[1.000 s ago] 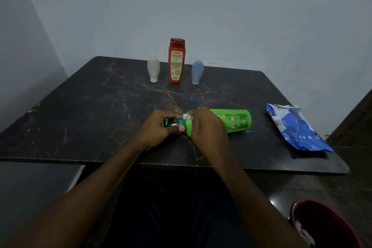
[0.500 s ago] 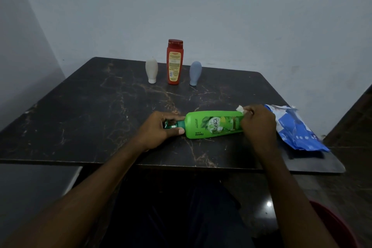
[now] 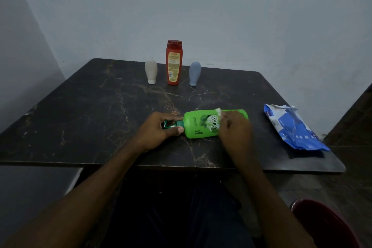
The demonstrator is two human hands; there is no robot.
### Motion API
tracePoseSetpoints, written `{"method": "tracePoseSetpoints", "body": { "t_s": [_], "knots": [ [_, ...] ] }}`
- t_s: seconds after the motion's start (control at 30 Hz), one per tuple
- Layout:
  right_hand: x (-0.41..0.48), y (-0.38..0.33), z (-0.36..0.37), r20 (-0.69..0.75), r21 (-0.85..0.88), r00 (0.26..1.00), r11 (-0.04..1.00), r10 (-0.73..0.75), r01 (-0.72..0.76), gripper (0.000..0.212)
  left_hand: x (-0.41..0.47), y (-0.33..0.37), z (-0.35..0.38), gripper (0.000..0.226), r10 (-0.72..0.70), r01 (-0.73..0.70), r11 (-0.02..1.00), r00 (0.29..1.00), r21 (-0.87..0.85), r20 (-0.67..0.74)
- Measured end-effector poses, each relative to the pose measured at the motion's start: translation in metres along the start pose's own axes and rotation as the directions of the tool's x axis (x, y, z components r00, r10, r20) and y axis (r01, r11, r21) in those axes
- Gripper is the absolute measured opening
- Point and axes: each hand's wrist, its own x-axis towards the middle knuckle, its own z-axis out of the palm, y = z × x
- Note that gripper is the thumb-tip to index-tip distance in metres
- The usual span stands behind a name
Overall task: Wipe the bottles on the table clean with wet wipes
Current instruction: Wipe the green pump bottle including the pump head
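A green bottle [image 3: 198, 125] lies on its side on the dark table [image 3: 80, 117], close to the near edge. Its cap points to the person's left. The label faces up.

The left hand [image 3: 159, 129] holds the cap end. Its fingers are curled round the dark green cap, and the thumb presses by the bottle's neck.

The right hand [image 3: 234, 127] rests on the fat middle of the bottle. Its fingers are bent over a white wet wipe [image 3: 218, 111] and press it onto the bottle. Only a small bit of the wipe pokes out above the fingers.

At the far side of the table three more bottles stand in a row. A tall red bottle [image 3: 174, 62] is in the middle. A pale little bottle [image 3: 151, 71] stands just beside it on the left, and a grey-blue little bottle [image 3: 194, 73] on the right. Both little ones stand on their caps.

A crumpled blue pack [image 3: 291, 127] lies near the right edge of the table, apart from the green bottle. A dark red tub [image 3: 326, 225] sits low down by the person's right side.
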Motion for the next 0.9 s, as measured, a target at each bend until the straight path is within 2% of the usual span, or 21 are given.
{"method": "tracePoseSetpoints", "body": {
  "t_s": [0.13,0.23,0.33,0.47,0.67,0.8,0.9],
  "knots": [
    [0.021,0.038,-0.031,-0.074,0.035,0.983,0.986,0.166,-0.164,0.018,0.000,-0.001,0.001,0.039,-0.021,0.021,1.000,1.000,-0.009,0.006],
    [0.016,0.040,-0.032,-0.103,0.045,0.979,0.984,0.177,-0.173,0.021,0.000,-0.001,0.002,0.039,-0.036,0.036,0.999,0.999,-0.008,0.003],
    [0.010,0.038,-0.025,-0.138,0.012,0.959,0.969,0.246,-0.247,0.011,-0.001,0.000,0.002,0.038,-0.042,0.042,0.999,0.999,-0.019,-0.001],
    [-0.006,0.023,-0.015,-0.102,0.001,0.939,0.943,0.330,-0.331,0.008,0.000,0.000,0.001,0.035,-0.042,0.042,0.998,0.999,-0.043,0.016],
    [-0.039,-0.036,0.014,0.079,0.003,0.984,0.987,0.162,-0.163,0.016,-0.001,0.000,0.002,0.033,-0.024,0.024,0.999,1.000,-0.044,0.004],
    [-0.062,-0.060,0.027,0.171,0.032,0.973,0.988,-0.155,0.151,0.014,0.000,-0.002,0.002,0.037,0.001,-0.001,0.999,1.000,-0.049,-0.010],
    [-0.057,-0.053,0.025,0.171,0.035,0.976,0.991,-0.131,0.127,0.018,0.001,-0.005,0.003,0.040,-0.017,0.015,0.992,1.000,-0.125,-0.014]
  ]
}}
